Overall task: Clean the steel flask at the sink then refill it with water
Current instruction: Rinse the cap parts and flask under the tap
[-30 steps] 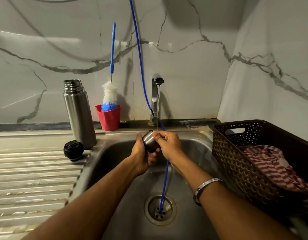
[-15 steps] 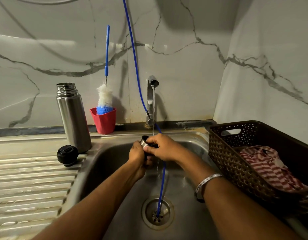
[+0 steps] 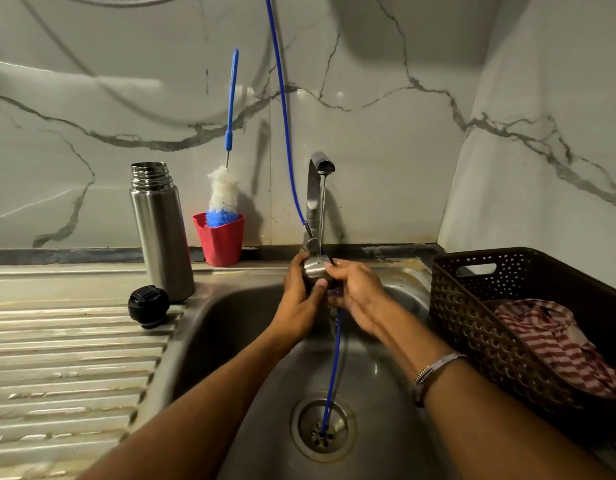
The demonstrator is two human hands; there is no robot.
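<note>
The steel flask [image 3: 160,230] stands upright and uncapped on the sink's left rim. Its black stopper [image 3: 148,305] lies beside it on the ribbed drainboard. Over the basin, my left hand [image 3: 301,299] and my right hand [image 3: 358,294] together grip the small steel flask cup [image 3: 315,268] under the running tap [image 3: 317,199]. Water streams onto the cup and falls between my hands. My fingers hide most of the cup.
A red cup [image 3: 220,239] holding a blue-handled bottle brush [image 3: 225,192] stands by the wall. A blue hose [image 3: 330,375] runs down into the drain [image 3: 323,427]. At the right sits a brown basket [image 3: 472,313] with a striped cloth [image 3: 555,341].
Both hands have turned the cup under the stream; the right hand shifted from over the cup to its right side. The camera view moved slightly.
</note>
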